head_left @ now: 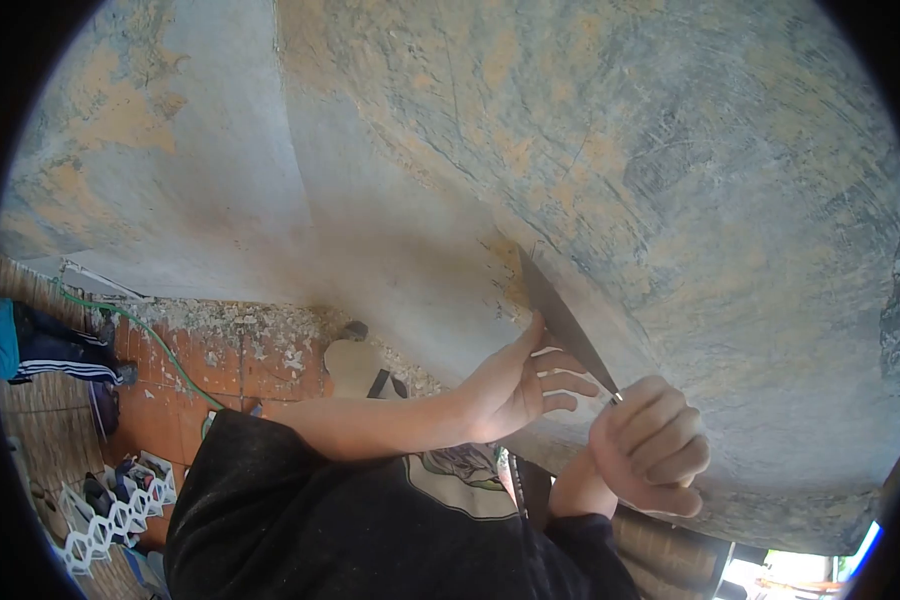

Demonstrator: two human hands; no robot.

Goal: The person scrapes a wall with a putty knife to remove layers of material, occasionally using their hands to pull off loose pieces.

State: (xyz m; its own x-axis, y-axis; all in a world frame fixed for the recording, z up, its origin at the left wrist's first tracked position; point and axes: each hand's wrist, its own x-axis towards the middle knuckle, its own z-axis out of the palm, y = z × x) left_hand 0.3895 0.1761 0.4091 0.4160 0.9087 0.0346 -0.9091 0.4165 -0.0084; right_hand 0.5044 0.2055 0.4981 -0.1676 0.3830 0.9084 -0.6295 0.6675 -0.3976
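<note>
My right hand (pixel 655 445) is closed around the handle of a putty knife (pixel 570 325), and the handle is mostly hidden in the fist. The grey metal blade widens away from the hand, with its far end at the wall (pixel 690 200). Close beside the blade is my left hand (pixel 530 385), palm partly showing and fingers spread. Its thumb lies right by the blade; whether it touches cannot be made out. Around the blade tip the wall has pale smooth paint on one side and rough grey-and-tan surface on the other.
Paint flakes (pixel 270 350) litter the reddish tiled floor (pixel 170 410) along the wall's foot. A green hose (pixel 170 355) crosses it. At far left are another person's legs (pixel 65 350) in dark striped trousers. A white lattice rack (pixel 120 515) with shoes stands at lower left.
</note>
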